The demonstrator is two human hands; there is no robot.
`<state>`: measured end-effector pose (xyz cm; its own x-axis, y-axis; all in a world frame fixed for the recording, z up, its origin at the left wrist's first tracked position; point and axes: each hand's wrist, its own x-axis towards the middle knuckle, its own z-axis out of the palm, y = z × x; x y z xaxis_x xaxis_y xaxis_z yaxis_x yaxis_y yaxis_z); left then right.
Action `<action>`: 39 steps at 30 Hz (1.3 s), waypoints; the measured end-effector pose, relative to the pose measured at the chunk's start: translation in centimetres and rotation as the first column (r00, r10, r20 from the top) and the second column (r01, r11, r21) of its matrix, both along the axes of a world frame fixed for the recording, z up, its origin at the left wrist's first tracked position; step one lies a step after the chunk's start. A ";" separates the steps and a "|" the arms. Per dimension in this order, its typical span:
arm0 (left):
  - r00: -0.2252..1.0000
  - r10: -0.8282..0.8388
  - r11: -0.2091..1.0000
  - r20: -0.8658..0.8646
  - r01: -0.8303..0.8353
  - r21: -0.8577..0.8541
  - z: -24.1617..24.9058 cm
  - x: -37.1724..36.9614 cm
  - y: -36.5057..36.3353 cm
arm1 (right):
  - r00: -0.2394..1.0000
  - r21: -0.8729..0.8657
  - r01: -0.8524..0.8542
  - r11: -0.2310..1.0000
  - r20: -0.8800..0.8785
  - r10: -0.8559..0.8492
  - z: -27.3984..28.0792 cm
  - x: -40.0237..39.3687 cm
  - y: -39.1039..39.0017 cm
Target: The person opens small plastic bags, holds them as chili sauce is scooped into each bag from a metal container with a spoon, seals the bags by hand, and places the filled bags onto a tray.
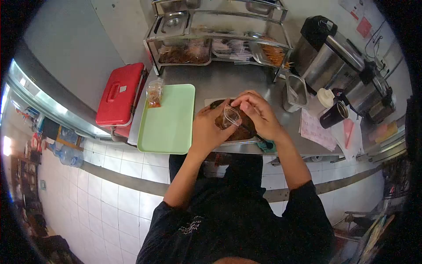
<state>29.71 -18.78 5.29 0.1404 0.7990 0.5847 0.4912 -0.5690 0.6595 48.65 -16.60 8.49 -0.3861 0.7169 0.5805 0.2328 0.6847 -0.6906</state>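
Note:
A small clear plastic bag (231, 115), its mouth spread, is in my left hand (210, 129), whose fingers and thumb wrap round its side. At the rim of the bag are the bent fingertips of my right hand (260, 115), closed together there. Directly below both hands lies a metal tray of dark brown food (241, 133), partly covered by them. A dark utensil handle (263, 140) sticks out by its right edge. To the left, a light green tray (167, 125) bears a filled clear bag (154, 94) with orange-brown contents near its upper left corner.
A red case (119, 94) stands left of the green tray. Behind is a metal rack (237, 20) with food trays and skewers. On the right are a metal container (296, 93), a black cup (334, 115), pink paper (314, 128) and steel urns (329, 61).

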 end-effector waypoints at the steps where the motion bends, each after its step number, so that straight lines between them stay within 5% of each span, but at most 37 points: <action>1: 1.000 0.016 1.000 0.000 -0.016 0.020 -0.1 0.1 0.1 | 1.000 0.030 0.007 1.000 -0.028 -0.006 0.2 -0.2 -0.2; 8: 0.999 0.026 1.000 -0.034 -0.026 -0.009 0.2 -0.1 0.2 | 0.928 0.283 0.195 0.939 0.256 -0.270 1.5 -0.2 -2.0; 16: 0.993 0.074 0.996 -0.097 -0.068 0.059 -0.2 -0.3 0.2 | 0.847 0.536 0.127 0.835 0.379 -0.372 2.1 -0.9 -2.9; 34: 0.994 0.076 0.997 -0.080 -0.074 0.030 -0.7 0.2 0.3 | 0.840 0.375 0.335 0.865 0.296 -0.454 2.0 -1.6 -3.3; 39: 0.998 0.033 0.998 -0.060 -0.030 0.052 -0.5 0.2 0.2 | 0.922 -0.011 0.320 0.947 0.234 -0.309 1.1 -1.0 -1.8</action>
